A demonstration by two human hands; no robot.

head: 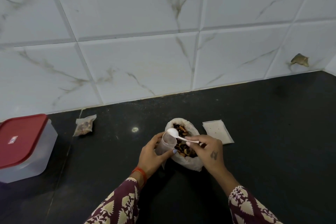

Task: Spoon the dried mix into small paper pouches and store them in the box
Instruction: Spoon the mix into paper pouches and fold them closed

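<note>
An open plastic bag (189, 162) of dried mix (181, 129) lies on the black counter in front of me. My left hand (152, 154) holds a small paper pouch (166, 144) with its mouth held open, just left of the bag. My right hand (209, 151) pinches the handle of a white plastic spoon (174, 132), whose bowl sits over the pouch's mouth. A filled pouch (84, 125) lies to the left near the wall. Flat empty pouches (217, 131) lie to the right of the bag. The storage box (23, 147) with its red lid on stands at the far left.
A marble-look tiled wall (163, 42) rises behind the dark counter (272, 132). One tile has a chipped hole (300, 59) at the right.
</note>
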